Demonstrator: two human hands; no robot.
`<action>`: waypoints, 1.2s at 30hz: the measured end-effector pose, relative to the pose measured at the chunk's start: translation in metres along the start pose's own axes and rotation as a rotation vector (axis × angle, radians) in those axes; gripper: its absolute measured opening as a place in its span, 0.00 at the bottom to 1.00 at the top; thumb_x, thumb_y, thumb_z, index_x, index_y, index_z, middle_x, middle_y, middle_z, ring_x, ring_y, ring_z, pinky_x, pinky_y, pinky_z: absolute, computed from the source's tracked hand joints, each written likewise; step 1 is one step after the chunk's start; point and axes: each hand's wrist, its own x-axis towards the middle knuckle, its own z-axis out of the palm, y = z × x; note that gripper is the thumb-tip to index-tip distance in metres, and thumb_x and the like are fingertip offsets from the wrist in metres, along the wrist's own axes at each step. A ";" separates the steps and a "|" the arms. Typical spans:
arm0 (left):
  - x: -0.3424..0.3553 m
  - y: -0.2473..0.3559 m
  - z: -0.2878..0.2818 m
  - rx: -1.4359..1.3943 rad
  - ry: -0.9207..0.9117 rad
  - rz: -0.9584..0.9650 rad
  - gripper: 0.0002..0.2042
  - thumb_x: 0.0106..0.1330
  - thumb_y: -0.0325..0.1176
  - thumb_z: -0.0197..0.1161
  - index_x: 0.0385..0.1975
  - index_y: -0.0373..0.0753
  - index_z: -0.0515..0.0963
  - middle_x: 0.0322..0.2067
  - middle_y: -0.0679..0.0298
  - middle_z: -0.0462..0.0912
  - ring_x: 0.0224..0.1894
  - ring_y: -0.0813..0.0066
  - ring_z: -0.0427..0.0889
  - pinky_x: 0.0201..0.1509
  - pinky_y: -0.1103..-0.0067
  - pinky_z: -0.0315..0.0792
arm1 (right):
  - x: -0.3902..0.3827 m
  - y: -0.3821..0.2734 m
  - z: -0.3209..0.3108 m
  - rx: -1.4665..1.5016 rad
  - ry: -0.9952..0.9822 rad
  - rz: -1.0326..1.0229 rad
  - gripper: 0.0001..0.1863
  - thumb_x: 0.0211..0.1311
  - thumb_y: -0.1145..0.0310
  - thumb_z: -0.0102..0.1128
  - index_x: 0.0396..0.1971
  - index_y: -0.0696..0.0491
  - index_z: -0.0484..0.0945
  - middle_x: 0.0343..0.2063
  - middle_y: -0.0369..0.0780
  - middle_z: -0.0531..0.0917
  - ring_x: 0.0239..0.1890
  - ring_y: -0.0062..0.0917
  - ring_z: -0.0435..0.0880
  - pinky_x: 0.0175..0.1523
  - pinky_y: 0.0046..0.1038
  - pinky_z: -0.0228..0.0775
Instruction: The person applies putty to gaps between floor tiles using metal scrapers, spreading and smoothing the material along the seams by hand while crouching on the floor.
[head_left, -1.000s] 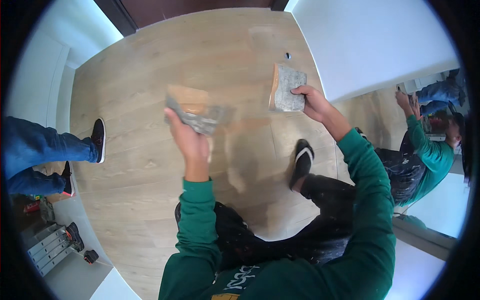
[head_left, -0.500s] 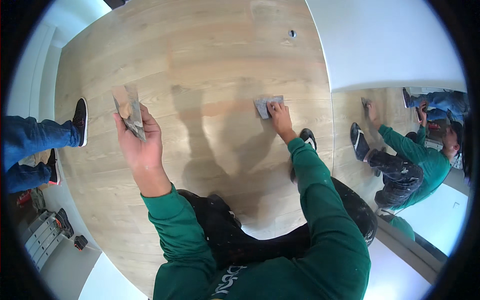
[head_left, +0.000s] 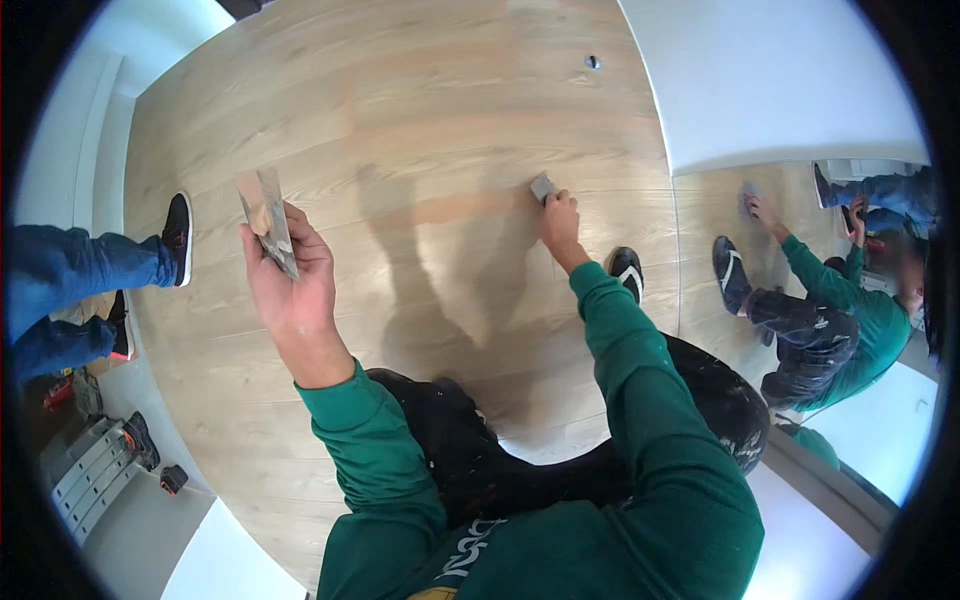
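Note:
My left hand, raised above the floor, is closed round the edge of a flat metal filler spreader. A lump of beige-orange filler sits on that blade. Lower and farther right, my right hand grips a small grey spreader against the wood-plank floor. The blade looks tilted and narrow from here, and my fingers hide part of it. An orange-tinted smear runs along the boards to the left of the right hand.
Another person's jeans-clad leg and dark shoe are at the left. A folded ladder and a tape measure lie at lower left. A white wall and a mirror bound the right side.
My right hand has turned its spreader, so the blade looks narrower and steeper, and has shifted slightly up the floor. The left hand still holds its loaded spreader. The whole view has shifted slightly.

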 end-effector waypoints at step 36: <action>-0.017 0.052 0.008 0.472 -0.023 0.164 0.27 0.76 0.52 0.44 0.65 0.38 0.65 0.62 0.57 0.71 0.62 0.60 0.71 0.67 0.62 0.66 | -0.020 -0.271 -0.272 1.024 0.022 -0.867 0.13 0.56 0.76 0.60 0.42 0.57 0.82 0.45 0.46 0.81 0.43 0.32 0.81 0.48 0.31 0.75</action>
